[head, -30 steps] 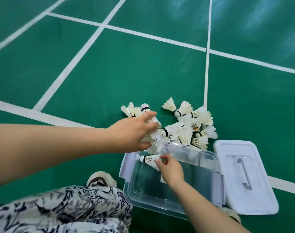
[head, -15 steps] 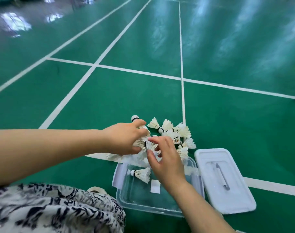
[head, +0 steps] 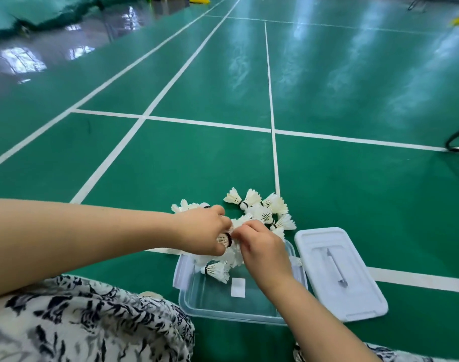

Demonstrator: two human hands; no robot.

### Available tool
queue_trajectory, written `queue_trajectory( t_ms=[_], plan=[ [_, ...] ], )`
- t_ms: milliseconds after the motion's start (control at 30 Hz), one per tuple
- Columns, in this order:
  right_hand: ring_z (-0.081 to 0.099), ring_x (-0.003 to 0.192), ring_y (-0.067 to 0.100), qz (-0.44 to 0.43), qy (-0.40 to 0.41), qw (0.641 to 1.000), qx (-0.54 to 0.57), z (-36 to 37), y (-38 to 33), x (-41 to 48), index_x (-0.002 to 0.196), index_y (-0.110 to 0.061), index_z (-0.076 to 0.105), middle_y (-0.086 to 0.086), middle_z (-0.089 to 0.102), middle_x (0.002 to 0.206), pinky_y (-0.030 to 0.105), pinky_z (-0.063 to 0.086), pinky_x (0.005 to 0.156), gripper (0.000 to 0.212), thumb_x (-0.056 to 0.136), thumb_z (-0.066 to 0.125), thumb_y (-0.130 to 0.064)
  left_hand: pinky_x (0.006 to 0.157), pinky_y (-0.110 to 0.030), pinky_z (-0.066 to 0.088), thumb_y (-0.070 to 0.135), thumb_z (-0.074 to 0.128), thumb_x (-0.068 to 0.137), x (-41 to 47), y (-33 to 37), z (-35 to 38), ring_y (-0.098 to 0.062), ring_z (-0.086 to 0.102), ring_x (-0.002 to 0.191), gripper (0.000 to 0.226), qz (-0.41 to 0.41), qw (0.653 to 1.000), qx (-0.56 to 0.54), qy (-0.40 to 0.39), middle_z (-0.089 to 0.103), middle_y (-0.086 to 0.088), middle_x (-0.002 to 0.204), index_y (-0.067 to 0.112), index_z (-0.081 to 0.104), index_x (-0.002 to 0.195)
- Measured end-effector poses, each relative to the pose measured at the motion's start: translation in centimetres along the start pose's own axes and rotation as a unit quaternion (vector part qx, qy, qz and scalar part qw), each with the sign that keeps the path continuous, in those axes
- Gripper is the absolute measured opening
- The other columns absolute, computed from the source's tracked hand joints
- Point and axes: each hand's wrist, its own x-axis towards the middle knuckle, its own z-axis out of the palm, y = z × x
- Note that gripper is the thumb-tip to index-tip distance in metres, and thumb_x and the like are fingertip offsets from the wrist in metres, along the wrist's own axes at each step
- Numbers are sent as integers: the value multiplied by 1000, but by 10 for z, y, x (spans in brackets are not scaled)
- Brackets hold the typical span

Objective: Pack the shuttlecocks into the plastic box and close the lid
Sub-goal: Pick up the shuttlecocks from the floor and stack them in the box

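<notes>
**Both hands at the shuttlecock heap above the open box**

The clear plastic box (head: 223,316) stands open on the green court floor (head: 353,192), close in front of the person. Its white lid (head: 338,273) lies flat on the floor just to the right of it. One lone shuttlecock (head: 216,271) rests inside the box at the far left corner, and a white label (head: 238,287) shows on the box bottom.

A pile of shuttlecocks (head: 261,210) sits on the floor at the far side of the box, by a white court line.

The left hand (head: 204,231) reaches in from the left over the far rim of the box. Its grip is closed round a black-banded shuttlecock (head: 224,240), with the thumb below and the fingers curled above.

The right hand (head: 265,248) is just beside it, fingers bent down into white feathers. The back of the hand hides its grip, so I cannot tell whether it holds one.

A black-and-white patterned garment (head: 92,325) fills the near left.
</notes>
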Motion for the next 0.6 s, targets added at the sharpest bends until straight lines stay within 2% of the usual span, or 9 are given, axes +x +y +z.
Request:
queue_trajectory(
  t_ms=[133,200,267,367,433,533,600],
  plan=[
    [59,85,24,153,-94,984,16,-1,13,-7,89,-15,69,0,66,96,31,39,68,20,88,49,-9,97,-37,46,33,53,84,-1,3,8,-26,54,114,57,4,1000,0,0,35,-3,139,18,38,136],
    [59,88,22,234,-96,967,18,2,24,-13,90,-17,68,-2,66,96,31,42,71,22,88,49,-6,97,-37,46,33,53,85,-3,2,12,-26,53,116,59,3,1000,1,-4,32,-3,143,17,34,139],
    [59,84,19,340,-66,936,61,8,41,-21,82,-21,66,-3,66,93,29,44,69,22,87,50,-7,95,-38,46,32,54,86,-4,-1,16,-28,54,115,60,2,1000,7,-2,28,-4,145,16,32,139],
    [61,87,22,484,-38,863,143,28,66,-32,78,-20,64,-1,67,88,25,41,69,21,86,53,-5,93,-33,45,31,55,87,-5,-7,18,-30,54,114,64,-5,1000,1,16,16,-4,152,14,26,142],
    [59,84,20,520,-65,839,150,44,78,-34,79,-20,64,0,66,90,24,39,66,22,87,51,-3,90,-29,41,32,55,88,-4,-11,19,-28,55,113,68,-8,999,3,33,7,-2,156,15,20,144],
    [51,70,12,540,-120,821,136,71,89,-35,87,-17,65,0,61,89,19,34,51,25,89,47,-1,89,-27,40,31,56,87,0,-16,24,-27,56,110,71,-4,999,0,40,2,-2,157,16,18,145],
    [50,72,14,574,-135,796,137,90,97,-37,85,-17,64,1,61,90,18,32,50,27,88,46,2,91,-28,40,32,55,87,3,-20,28,-25,55,112,72,-7,999,-9,32,0,-1,157,17,16,146]
  ],
)
